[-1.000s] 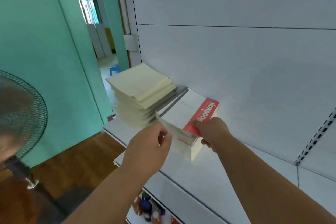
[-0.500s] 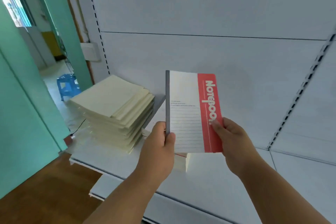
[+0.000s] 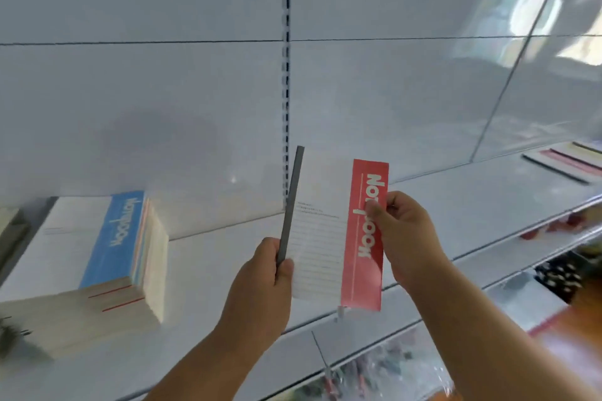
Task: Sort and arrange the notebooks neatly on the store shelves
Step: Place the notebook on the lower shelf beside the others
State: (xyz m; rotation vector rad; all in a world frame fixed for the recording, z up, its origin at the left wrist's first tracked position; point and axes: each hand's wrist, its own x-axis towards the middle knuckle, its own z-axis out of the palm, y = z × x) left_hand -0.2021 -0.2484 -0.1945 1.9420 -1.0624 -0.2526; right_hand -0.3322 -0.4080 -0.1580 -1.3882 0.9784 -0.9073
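I hold a white notebook with a red band [image 3: 322, 238] upright in the air above the white shelf [image 3: 439, 205]. My left hand [image 3: 264, 280] grips its grey spine edge. My right hand [image 3: 404, 238] pinches the red band on the other side. A stack of notebooks [image 3: 88, 264] with a blue-banded one on top lies on the shelf at the left. Flat notebooks [image 3: 566, 159] lie on the shelf at the far right.
A slotted upright [image 3: 286, 81] runs down the white back panel behind the held notebook. Lower shelves with packaged goods [image 3: 374, 371] show below the shelf's front edge. Part of another pile [image 3: 9, 221] shows at the left edge.
My view has swung right along the shelf, carrying the red notebook with both hands. The cream stacks and doorway left the view; the blue-topped stack now sits at the left.
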